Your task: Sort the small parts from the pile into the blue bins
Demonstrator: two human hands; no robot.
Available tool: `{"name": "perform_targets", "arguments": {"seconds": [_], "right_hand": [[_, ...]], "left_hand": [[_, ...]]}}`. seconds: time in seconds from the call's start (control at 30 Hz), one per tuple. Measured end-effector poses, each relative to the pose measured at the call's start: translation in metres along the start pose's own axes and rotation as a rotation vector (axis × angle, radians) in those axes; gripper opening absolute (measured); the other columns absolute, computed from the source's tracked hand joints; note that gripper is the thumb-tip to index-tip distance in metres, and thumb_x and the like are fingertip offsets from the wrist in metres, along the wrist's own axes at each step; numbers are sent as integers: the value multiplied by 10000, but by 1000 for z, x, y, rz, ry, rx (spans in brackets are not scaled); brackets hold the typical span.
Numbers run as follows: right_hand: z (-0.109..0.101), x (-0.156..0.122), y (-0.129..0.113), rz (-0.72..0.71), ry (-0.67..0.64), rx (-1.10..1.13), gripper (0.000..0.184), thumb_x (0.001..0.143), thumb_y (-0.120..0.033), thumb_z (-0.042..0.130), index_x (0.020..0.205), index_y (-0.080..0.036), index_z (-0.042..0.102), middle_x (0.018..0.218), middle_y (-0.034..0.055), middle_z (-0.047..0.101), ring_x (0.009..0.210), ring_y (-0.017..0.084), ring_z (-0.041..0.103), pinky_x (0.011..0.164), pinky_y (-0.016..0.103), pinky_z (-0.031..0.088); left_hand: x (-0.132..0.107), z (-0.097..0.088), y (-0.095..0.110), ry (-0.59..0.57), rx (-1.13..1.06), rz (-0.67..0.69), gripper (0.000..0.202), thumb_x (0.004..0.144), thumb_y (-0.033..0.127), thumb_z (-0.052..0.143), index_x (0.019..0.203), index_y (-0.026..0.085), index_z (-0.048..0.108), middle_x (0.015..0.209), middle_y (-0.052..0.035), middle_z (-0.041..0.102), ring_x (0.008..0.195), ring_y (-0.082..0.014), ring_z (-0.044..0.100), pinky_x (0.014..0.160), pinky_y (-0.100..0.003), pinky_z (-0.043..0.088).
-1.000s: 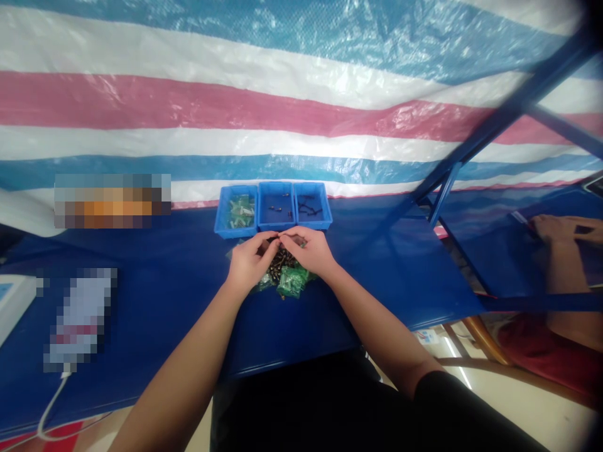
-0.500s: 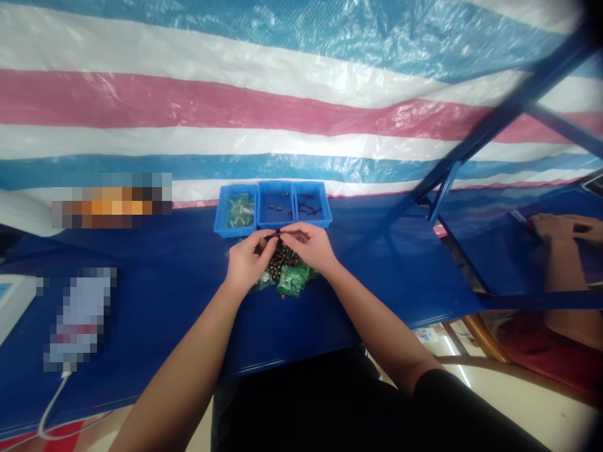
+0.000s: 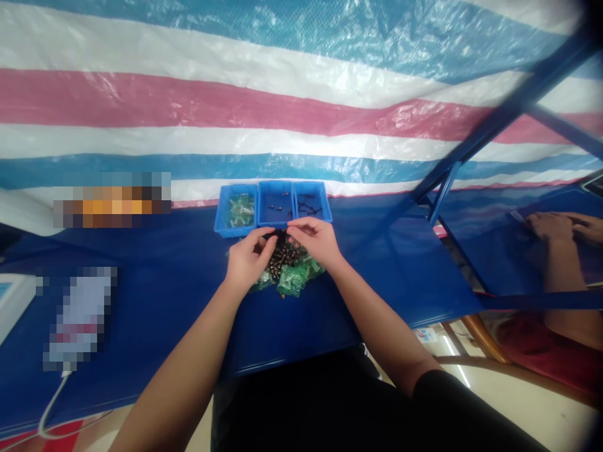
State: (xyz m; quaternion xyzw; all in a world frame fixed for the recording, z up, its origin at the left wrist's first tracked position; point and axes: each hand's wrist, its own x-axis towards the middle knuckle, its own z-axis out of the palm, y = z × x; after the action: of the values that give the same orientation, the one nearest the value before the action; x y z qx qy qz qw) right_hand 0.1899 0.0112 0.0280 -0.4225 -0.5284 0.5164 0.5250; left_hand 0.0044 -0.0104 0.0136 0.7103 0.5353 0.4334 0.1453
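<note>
My left hand [image 3: 249, 258] is curled at the left side of a pile of small dark, brass-tipped parts [image 3: 281, 258]. Its thumb and forefinger come close together, and anything between them is too small to make out. Over the pile's right side, my right hand [image 3: 320, 241] has its thumb and fingertips drawn together; what they pinch, if anything, does not show clearly. A small gap separates the two hands. Green plastic packets [image 3: 292, 279] lie along the front and right of the pile. My hands hide part of the pile.
Behind the pile stand three blue bins: the left bin [image 3: 218, 220] with green-and-clear packets, the middle bin [image 3: 268, 216] with a few brass-tipped parts, the right bin [image 3: 326, 218] with dark pieces. A blue metal frame [image 3: 471, 150] rises at right, beyond it another person's hands [image 3: 551, 225].
My hands, touching at the fingertips over the pile before, have separated. The right hand has shifted slightly right, while the left has stayed nearly in place.
</note>
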Motion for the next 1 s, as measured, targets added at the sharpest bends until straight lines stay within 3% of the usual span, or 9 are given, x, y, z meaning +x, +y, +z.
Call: {"name": "perform_targets", "arguments": {"seconds": [0.13, 0.2, 0.37, 0.43, 0.5, 0.6, 0.73, 0.8, 1.0], "right_hand": [[-15, 6, -4, 0, 102, -40, 256, 770, -387, 730, 922, -181, 723, 703, 7, 694, 473, 85, 551, 453, 229, 465], [-23, 10, -5, 9, 159, -76, 269, 773, -399, 723, 924, -176, 724, 705, 15, 693, 484, 94, 565, 453, 231, 467], [-34, 14, -3, -60, 195, -79, 467, 793, -381, 693, 1230, -227, 634, 1084, 70, 724, 725, 157, 704, 613, 290, 572], [-34, 13, -3, -95, 186, -164, 426, 822, -379, 658, 1222, -231, 643, 1062, 64, 731, 716, 153, 698, 648, 303, 576], [-32, 10, -3, -133, 163, -294, 305, 854, -373, 618, 1096, -208, 701, 943, 52, 744, 688, 146, 675, 675, 303, 564], [-25, 4, -4, -201, 35, -490, 228, 866, -332, 604, 1001, -195, 727, 839, 31, 735, 665, 134, 638, 678, 276, 524], [-14, -3, -6, -209, -312, -785, 162, 851, -277, 628, 939, -202, 742, 765, 8, 723, 679, 126, 620, 674, 247, 445], [-10, -5, -5, -198, -422, -919, 130, 834, -269, 647, 890, -205, 745, 745, 6, 714, 679, 128, 606, 663, 249, 406], [-5, -8, -6, -271, -496, -988, 111, 828, -251, 636, 862, -211, 734, 755, 13, 691, 784, 160, 595, 694, 260, 386]], "left_hand": [[0, -1, 1, -20, 0, -18, 280, 906, 370, 584, 1117, 211, 677, 629, 50, 590, 562, -83, 539, 634, -197, 448], [0, -1, 1, -23, 4, -19, 281, 909, 369, 574, 1111, 207, 682, 632, 46, 591, 563, -87, 544, 636, -200, 450], [0, -1, 1, -38, 8, -22, 288, 916, 375, 548, 1098, 202, 690, 654, 32, 609, 574, -92, 560, 619, -203, 447], [0, -1, 2, -32, 7, -22, 280, 915, 370, 547, 1086, 205, 694, 657, 33, 614, 572, -90, 561, 615, -202, 446], [0, -2, 3, -22, 9, -23, 269, 913, 360, 548, 1078, 210, 698, 657, 35, 619, 566, -87, 560, 608, -199, 443], [1, -2, 5, -6, 30, -32, 269, 915, 357, 540, 1071, 209, 702, 670, 29, 637, 570, -91, 569, 607, -199, 443], [1, -3, 6, -3, 56, -37, 285, 919, 365, 530, 1073, 204, 708, 686, 20, 653, 586, -98, 586, 622, -202, 452], [1, -3, 6, -3, 56, -37, 284, 921, 366, 530, 1071, 205, 708, 692, 20, 658, 587, -96, 589, 620, -200, 450], [1, -2, 4, 10, 52, -26, 276, 922, 358, 530, 1062, 203, 709, 700, 18, 664, 609, -102, 603, 647, -203, 464]]}}
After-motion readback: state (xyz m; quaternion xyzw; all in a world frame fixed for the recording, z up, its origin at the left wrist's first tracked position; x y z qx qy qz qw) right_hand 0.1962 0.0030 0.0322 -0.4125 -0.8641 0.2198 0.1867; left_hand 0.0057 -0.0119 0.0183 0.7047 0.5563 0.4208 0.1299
